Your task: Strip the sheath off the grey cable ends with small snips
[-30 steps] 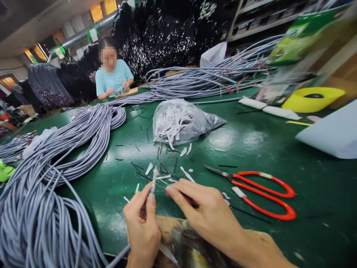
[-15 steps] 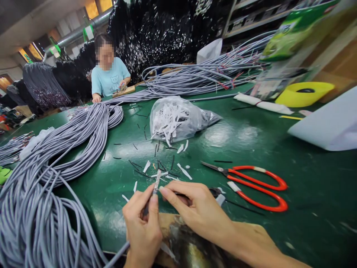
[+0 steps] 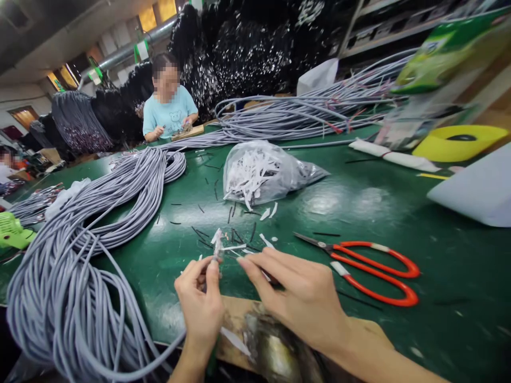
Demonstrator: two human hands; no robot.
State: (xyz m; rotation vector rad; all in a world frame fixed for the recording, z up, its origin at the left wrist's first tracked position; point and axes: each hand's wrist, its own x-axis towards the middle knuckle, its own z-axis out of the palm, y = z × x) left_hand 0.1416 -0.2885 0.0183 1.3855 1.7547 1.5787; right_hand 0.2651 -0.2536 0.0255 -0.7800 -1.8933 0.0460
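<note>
My left hand (image 3: 202,300) pinches a grey cable near its stripped end (image 3: 217,246), which points up between thumb and forefinger, with whitish material around it. The cable runs down past my wrist to the left. Just right of that end, my right hand (image 3: 299,292) is closed, thumb against forefinger. Something dark shows under its fingers, too hidden to name. Below both hands lies a worn wooden board (image 3: 235,308) with a dark, shiny object (image 3: 277,354) on it. Red-handled scissors (image 3: 411,298) rest to the right, blades slightly apart.
A large bundle of grey cables (image 3: 96,319) fills the left side of the green table (image 3: 191,207). A clear bag (image 3: 295,173) of white strips stands mid-table, with black and white scraps in front. More cables (image 3: 279,114) lie behind. A co-worker (image 3: 170,114) sits across the table.
My right hand has drawn slightly away from the cable end. White material now sticks out at the tip. The view has shifted left, and the co-worker's hand has lifted off the cables.
</note>
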